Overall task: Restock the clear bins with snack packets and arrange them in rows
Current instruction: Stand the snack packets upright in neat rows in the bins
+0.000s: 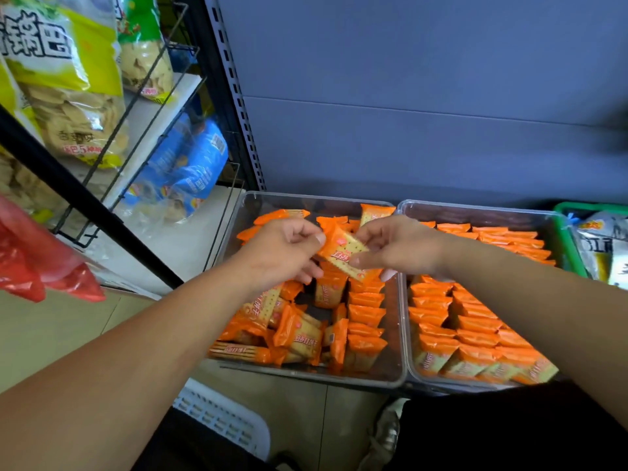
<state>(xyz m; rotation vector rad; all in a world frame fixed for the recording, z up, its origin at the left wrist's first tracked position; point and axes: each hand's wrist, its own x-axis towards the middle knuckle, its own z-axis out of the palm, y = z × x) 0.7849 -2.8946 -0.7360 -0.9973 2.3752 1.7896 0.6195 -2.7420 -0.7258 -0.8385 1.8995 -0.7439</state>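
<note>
Two clear bins stand side by side on a low shelf. The left bin (244,212) holds orange cracker packets, a neat row along its right side and a loose heap (289,331) at its front left. The right bin (482,209) is packed with orange packets in tidy rows (475,328). Above the left bin both hands meet on one orange packet (341,251). My left hand (282,249) pinches its left end, and my right hand (401,248) pinches its right end with thumb and fingers.
A wire rack (159,107) at the left carries yellow and blue snack bags. A red plastic bag (37,263) hangs at the far left. A green basket (574,246) with packets stands at the right, a white crate (221,416) on the floor below. A grey back panel rises behind the bins.
</note>
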